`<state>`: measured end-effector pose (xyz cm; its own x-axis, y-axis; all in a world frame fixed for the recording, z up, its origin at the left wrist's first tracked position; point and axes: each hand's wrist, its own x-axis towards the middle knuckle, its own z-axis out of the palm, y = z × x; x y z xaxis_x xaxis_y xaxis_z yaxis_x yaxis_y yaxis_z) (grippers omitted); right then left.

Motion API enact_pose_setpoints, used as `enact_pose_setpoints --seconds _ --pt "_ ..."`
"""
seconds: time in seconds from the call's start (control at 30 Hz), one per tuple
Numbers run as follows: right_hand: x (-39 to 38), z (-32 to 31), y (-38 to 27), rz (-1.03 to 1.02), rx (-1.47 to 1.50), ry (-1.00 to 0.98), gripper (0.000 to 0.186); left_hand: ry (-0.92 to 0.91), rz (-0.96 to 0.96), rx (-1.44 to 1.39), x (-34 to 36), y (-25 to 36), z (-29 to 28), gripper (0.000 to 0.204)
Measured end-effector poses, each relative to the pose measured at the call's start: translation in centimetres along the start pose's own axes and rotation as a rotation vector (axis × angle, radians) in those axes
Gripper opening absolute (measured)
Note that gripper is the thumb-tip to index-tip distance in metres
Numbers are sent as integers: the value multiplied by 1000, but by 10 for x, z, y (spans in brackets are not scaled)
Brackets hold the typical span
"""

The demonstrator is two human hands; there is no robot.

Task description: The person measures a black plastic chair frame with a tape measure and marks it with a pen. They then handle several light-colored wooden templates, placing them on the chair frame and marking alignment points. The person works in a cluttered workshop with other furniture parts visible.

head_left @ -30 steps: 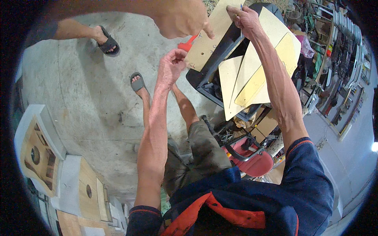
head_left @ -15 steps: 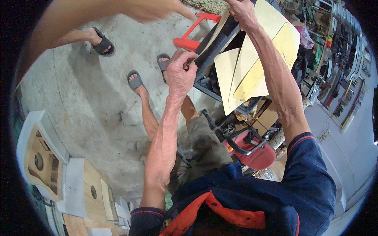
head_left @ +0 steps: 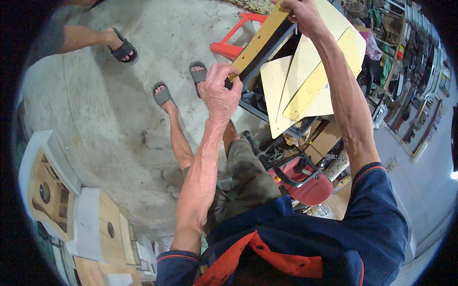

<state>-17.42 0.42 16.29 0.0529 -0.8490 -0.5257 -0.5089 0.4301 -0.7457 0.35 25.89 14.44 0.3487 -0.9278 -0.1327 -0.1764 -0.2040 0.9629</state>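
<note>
Both hands now grip the board [head_left: 260, 45] at upper centre, left hand [head_left: 220, 93] newly closed on its lower end, right hand [head_left: 303, 16] clasping its top.

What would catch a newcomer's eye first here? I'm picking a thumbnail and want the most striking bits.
Both hands on a long wooden strip at the top: left hand grips its lower end, right hand its upper end. Pale cut panels lie beside it, right of centre. Unfinished guitar bodies sit lower left.
</note>
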Motion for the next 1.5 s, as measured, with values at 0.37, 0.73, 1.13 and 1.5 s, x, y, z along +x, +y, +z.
enact_pose_setpoints --seconds 0.37,0.73,1.13,1.5 --pt "12 -99 -29 -192 163 497 4 -485 -370 99 -16 79 53 92" --pt "-38 -135 -26 -129 241 434 18 -654 -370 307 -13 69 72 107" --pt "-62 -142 -15 -97 174 383 26 -697 -280 380 -9 60 65 103" --pt "-78 -131 -17 -99 103 290 31 -292 -199 68 -15 61 25 73"
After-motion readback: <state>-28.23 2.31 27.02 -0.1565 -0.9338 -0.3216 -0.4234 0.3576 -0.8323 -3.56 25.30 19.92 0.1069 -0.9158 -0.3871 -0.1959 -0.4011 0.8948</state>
